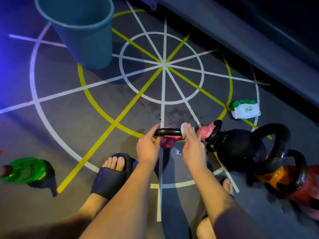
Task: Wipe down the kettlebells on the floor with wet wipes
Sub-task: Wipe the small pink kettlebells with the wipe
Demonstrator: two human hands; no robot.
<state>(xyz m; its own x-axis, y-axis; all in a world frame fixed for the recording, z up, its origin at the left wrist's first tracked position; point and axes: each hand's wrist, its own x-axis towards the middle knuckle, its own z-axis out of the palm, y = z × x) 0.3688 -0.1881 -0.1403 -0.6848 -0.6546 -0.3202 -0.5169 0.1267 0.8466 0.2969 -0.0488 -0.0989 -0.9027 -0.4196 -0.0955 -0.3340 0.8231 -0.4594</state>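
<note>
Now | left hand (148, 149) clamped on kettlebell handle (168, 132) | right hand (193, 147) pinching wipe (183, 129)

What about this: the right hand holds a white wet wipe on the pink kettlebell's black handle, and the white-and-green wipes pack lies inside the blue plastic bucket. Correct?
One point is wrong. The head view shows the white-and-green wipes pack on the floor, far right of the blue plastic bucket, not inside it. The right hand holds the white wet wipe on the pink kettlebell's black handle.
</note>
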